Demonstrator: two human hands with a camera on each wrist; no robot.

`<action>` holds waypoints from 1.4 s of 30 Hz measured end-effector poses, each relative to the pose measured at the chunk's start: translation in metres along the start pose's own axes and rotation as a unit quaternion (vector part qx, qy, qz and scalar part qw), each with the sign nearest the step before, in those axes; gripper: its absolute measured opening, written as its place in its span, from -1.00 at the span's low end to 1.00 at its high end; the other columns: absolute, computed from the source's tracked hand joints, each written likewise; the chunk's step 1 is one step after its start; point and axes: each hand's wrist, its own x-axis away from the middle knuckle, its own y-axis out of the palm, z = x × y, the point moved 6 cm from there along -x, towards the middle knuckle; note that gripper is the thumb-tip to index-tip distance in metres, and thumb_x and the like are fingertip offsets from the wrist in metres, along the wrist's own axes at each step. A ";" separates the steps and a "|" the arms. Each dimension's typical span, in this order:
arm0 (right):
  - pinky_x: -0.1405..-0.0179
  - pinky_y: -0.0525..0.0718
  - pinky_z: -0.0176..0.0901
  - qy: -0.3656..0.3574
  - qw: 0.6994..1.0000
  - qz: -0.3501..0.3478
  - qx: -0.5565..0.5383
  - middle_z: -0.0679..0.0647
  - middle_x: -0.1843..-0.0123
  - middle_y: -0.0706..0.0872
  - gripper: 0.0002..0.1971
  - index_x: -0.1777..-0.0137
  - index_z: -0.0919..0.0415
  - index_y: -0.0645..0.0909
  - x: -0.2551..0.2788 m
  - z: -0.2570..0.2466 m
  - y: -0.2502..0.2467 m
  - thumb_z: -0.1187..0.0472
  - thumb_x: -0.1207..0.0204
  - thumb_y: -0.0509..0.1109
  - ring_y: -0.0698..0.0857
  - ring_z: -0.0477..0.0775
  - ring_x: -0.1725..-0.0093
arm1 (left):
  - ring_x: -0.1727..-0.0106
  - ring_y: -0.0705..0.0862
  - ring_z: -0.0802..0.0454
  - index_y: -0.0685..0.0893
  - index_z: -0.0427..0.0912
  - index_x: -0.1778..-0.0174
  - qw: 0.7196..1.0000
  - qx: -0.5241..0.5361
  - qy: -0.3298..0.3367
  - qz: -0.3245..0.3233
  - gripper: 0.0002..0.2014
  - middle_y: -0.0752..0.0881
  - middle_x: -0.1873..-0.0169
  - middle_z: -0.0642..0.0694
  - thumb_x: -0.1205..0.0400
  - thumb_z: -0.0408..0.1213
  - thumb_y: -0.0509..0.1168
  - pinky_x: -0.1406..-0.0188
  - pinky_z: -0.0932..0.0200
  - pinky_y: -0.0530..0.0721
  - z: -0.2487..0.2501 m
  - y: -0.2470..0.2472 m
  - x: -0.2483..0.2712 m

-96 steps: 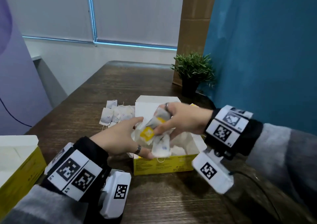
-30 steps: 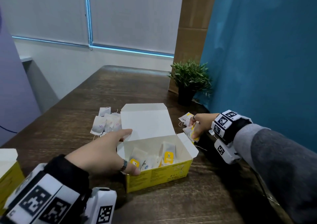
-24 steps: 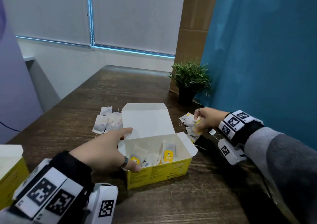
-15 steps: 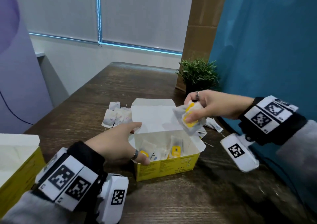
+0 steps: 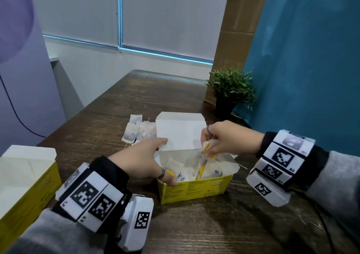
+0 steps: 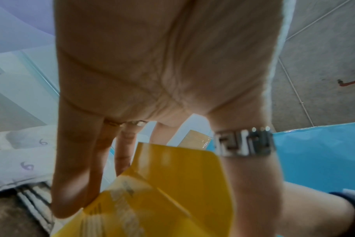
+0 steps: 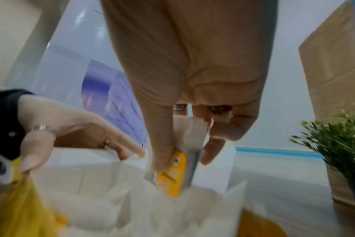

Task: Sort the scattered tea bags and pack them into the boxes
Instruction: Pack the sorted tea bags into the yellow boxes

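The right hand (image 5: 224, 137) pinched a small bunch of tea bags (image 7: 173, 173) between thumb and fingers, held just above the open yellow box (image 5: 194, 189) on the table (image 5: 109, 117), their long axis pointing down into it. How many bags it held was hard to tell. The left hand (image 5: 144, 160) gripped the box's near left corner, thumb hooked over the rim. Loose tea bags (image 5: 136, 131) lay behind the box; its raised lid (image 5: 179, 135) hid part of them.
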 end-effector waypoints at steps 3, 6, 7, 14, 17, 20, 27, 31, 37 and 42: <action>0.24 0.64 0.13 -0.007 0.978 -0.033 -0.208 0.12 0.32 0.71 -0.74 0.22 0.01 0.61 0.000 -0.002 -0.012 0.06 -0.24 0.65 0.58 0.08 0.32 | -0.49 0.35 0.15 0.15 0.00 -0.63 1.000 -0.003 0.001 0.001 0.09 0.35 -0.53 0.09 -0.23 -0.07 0.63 -0.25 0.40 0.29 0.000 0.000 0.000; 0.37 0.53 -0.07 0.006 0.962 -0.130 -0.240 0.10 0.32 0.73 -0.79 0.16 0.03 0.62 -0.002 -0.005 0.000 0.12 -0.32 0.61 0.53 0.02 0.37 | -0.49 0.37 0.14 0.15 -0.01 -0.63 1.000 -0.001 0.001 0.002 0.09 0.35 -0.53 0.07 -0.23 -0.08 0.63 -0.26 0.39 0.30 0.000 0.000 -0.001; 0.43 0.49 -0.22 0.006 0.968 -0.152 -0.198 0.03 0.35 0.71 -0.82 0.13 0.07 0.62 -0.003 -0.006 0.007 0.16 -0.37 0.58 0.52 -0.10 0.43 | -0.48 0.37 0.14 0.15 -0.01 -0.63 1.000 0.001 0.000 0.001 0.09 0.35 -0.53 0.07 -0.23 -0.09 0.63 -0.26 0.39 0.30 0.000 0.000 0.000; 0.39 0.43 -0.54 -0.009 0.996 -0.082 0.021 -0.19 0.07 0.68 -0.64 -0.09 -0.08 0.68 -0.009 0.000 0.021 0.15 -0.29 0.60 0.53 -0.35 0.38 | -0.47 0.38 0.15 0.15 -0.01 -0.63 1.000 0.018 -0.004 -0.002 0.09 0.36 -0.52 0.07 -0.23 -0.11 0.63 -0.24 0.41 0.30 -0.002 0.000 -0.002; 0.33 0.56 -0.48 -0.013 0.999 -0.026 -0.041 -0.10 0.07 0.72 -0.69 -0.03 -0.04 0.65 -0.011 0.003 0.004 0.25 -0.33 0.57 0.56 -0.38 0.43 | -0.45 0.41 0.13 0.17 0.04 -0.62 1.000 0.020 -0.007 -0.001 0.11 0.37 -0.52 0.07 -0.19 -0.09 0.65 -0.26 0.37 0.33 -0.004 0.001 -0.003; 0.21 0.70 0.28 -0.008 0.978 -0.037 -0.203 0.00 0.16 0.80 -0.71 0.04 -0.02 0.62 -0.009 0.005 -0.011 0.34 -0.36 0.56 0.62 0.05 0.34 | -0.43 0.42 0.14 0.17 0.06 -0.62 1.000 0.006 -0.006 0.000 0.11 0.38 -0.50 0.08 -0.19 -0.06 0.65 -0.27 0.35 0.34 -0.005 0.001 -0.003; 0.14 0.63 -0.19 -0.026 0.988 -0.140 -0.060 -0.12 0.07 0.75 -0.68 -0.06 -0.07 0.65 -0.009 0.003 0.025 0.12 -0.32 0.61 0.64 -0.24 0.31 | -0.39 0.46 0.12 0.18 0.05 -0.61 1.000 0.007 -0.007 -0.008 0.12 0.39 -0.49 0.08 -0.16 -0.05 0.65 -0.38 0.27 0.39 -0.005 0.001 -0.003; 0.21 0.52 -0.33 -0.054 0.997 -0.056 0.000 -0.15 0.28 0.66 -0.69 -0.06 -0.18 0.64 -0.013 -0.009 0.025 0.01 -0.32 0.57 0.57 -0.33 0.36 | -0.40 0.42 0.15 0.17 0.06 -0.61 1.000 0.002 -0.006 -0.007 0.10 0.36 -0.51 0.09 -0.19 -0.05 0.64 -0.30 0.33 0.36 -0.004 0.001 -0.002; 0.23 0.48 -0.38 -0.063 0.997 -0.033 0.027 -0.18 0.28 0.58 -0.92 0.16 0.04 0.64 -0.013 -0.014 0.027 0.07 -0.47 0.45 0.54 -0.27 0.31 | -0.22 0.41 0.19 0.19 0.09 -0.60 1.000 0.003 -0.010 -0.006 0.09 0.39 -0.49 0.08 -0.18 -0.04 0.64 -0.23 0.33 0.35 -0.004 0.000 -0.003; 0.27 0.69 0.14 -0.027 0.989 -0.023 -0.144 0.09 0.39 0.64 -0.86 0.09 0.05 0.66 -0.010 0.009 -0.008 -0.01 -0.50 0.42 0.58 0.00 0.40 | -0.21 0.42 0.20 0.19 0.12 -0.60 1.000 -0.008 -0.010 -0.004 0.08 0.40 -0.47 0.09 -0.19 -0.02 0.63 -0.18 0.33 0.35 -0.004 -0.001 -0.002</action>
